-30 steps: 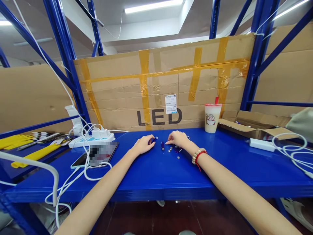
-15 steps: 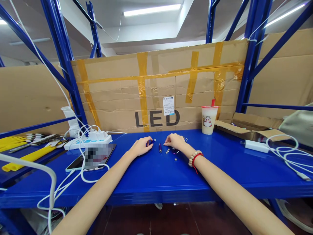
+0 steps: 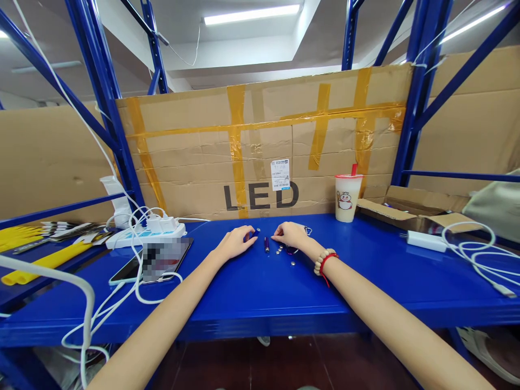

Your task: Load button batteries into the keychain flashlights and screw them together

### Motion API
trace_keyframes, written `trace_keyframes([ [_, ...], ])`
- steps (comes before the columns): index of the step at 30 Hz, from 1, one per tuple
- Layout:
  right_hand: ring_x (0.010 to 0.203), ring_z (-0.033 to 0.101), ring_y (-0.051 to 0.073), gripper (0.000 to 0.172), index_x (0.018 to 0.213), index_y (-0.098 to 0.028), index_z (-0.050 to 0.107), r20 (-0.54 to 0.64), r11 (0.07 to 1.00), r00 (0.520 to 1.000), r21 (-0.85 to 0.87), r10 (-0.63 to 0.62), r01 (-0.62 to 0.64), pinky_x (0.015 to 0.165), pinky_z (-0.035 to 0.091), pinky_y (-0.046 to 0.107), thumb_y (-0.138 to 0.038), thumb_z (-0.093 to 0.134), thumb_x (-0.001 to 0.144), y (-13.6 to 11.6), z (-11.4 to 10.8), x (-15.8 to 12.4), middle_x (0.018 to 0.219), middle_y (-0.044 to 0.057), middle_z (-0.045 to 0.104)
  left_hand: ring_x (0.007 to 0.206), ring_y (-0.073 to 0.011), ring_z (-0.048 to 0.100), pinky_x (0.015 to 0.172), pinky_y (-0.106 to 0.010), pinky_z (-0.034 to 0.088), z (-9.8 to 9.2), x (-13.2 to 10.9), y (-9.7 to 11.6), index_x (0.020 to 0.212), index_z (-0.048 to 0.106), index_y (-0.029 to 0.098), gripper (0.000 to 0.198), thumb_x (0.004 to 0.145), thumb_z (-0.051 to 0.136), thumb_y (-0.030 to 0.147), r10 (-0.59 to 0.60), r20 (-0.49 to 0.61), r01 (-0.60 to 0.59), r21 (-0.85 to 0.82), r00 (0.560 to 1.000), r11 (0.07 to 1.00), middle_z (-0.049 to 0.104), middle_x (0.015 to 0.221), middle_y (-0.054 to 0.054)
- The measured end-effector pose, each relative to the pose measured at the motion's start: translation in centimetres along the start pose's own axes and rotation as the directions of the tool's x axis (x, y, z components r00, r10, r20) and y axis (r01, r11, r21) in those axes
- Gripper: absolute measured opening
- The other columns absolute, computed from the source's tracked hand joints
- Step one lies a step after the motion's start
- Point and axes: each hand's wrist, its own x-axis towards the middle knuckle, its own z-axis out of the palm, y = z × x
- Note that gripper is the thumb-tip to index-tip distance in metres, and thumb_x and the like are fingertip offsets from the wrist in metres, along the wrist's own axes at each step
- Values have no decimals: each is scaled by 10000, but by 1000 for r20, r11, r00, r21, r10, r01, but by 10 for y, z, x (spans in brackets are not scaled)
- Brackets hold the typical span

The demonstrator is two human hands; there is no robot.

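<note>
My left hand rests on the blue tabletop, thumb and fingers pinched on a small dark blue tube with a silvery end. Just right of it a short purple metal tube lies on the table, apart from both hands. My right hand is closed at the fingertips beside that purple tube; whatever it may hold is hidden. Several small silver discs, like button cells, are scattered below this hand, and a single silver disc lies nearer the front. A metal clip or ring shows behind my right wrist.
At the left, a phone with white cables lies before a white power strip. A drink cup stands at the back right, near an open cardboard box. A white adapter with coiled cable is farther right.
The blue tube in my left hand has shifted slightly to the right and its silvery end has turned. My right hand stays almost in place, and the loose pieces look unmoved.
</note>
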Motion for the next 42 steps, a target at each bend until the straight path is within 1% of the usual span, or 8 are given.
trace_keyframes([
  [6, 926, 585, 163, 221, 936, -162, 636, -44, 999, 999, -35, -7, 6, 835, 457, 360, -350, 555, 854, -1, -2, -2, 984, 54, 639, 745, -161, 569, 603, -247, 414, 0, 0, -1, 1001, 554, 223, 273, 874, 418, 423, 9, 1, -9, 4, 1000, 1000, 623, 904, -16],
  [12, 906, 589, 158, 199, 904, -150, 634, -38, 999, 999, -38, -15, 14, 823, 465, 359, -325, 549, 861, -1, -2, -2, 955, 50, 640, 818, -166, 580, 679, -262, 439, 1, 0, -2, 1047, 563, 240, 260, 886, 420, 385, 18, 5, -18, 14, 1000, 1000, 604, 1099, -18],
  [21, 913, 581, 158, 209, 945, -144, 621, -78, 1000, 997, -2, -25, 25, 832, 462, 366, -321, 545, 864, -2, 4, 0, 983, 53, 626, 813, -174, 587, 645, -257, 437, 4, 0, -4, 1075, 553, 239, 273, 890, 414, 383, 20, 0, -20, 30, 1000, 999, 631, 1016, -17],
  [26, 830, 588, 149, 167, 844, -136, 637, -143, 998, 988, 10, -58, 60, 776, 463, 340, -297, 603, 820, -1, 5, 0, 884, 39, 639, 789, -168, 588, 628, -253, 431, 3, 0, -4, 1064, 550, 234, 271, 889, 411, 387, 23, -1, -23, 38, 1000, 999, 634, 995, -14],
  [29, 863, 581, 151, 166, 869, -166, 655, -288, 992, 952, 31, -105, 119, 722, 437, 278, -313, 590, 829, -4, 2, -4, 946, 36, 633, 790, -173, 590, 623, -252, 434, 2, 0, -3, 1062, 546, 228, 271, 888, 411, 387, 25, 0, -25, 40, 1000, 999, 641, 941, -15],
  [34, 766, 569, 92, 238, 959, -230, 651, -521, 970, 840, 86, -150, 226, 615, 376, 212, -380, 476, 898, -18, -3, -8, 1006, -4, 611, 844, -185, 602, 668, -268, 454, 2, 0, -2, 1037, 544, 223, 268, 902, 388, 395, 28, -4, -28, 35, 1000, 999, 638, 1015, -21],
  [38, 675, 540, 58, 187, 911, -245, 665, -559, 929, 791, 93, -249, 359, 576, 353, 180, -363, 525, 874, -25, 2, -8, 939, -33, 619, 960, -195, 594, 748, -280, 460, 3, 1, -3, 1071, 519, 228, 247, 914, 381, 359, 37, 6, -37, 32, 999, 999, 610, 1130, -25],
  [42, 631, 520, 53, 143, 863, -239, 677, -560, 900, 770, 97, -304, 426, 545, 327, 178, -338, 576, 842, -25, 7, -6, 885, -34, 623, 989, -209, 588, 741, -293, 466, 2, 1, -2, 1083, 493, 223, 247, 931, 340, 343, 34, 11, -34, 40, 999, 999, 611, 1113, -35],
])
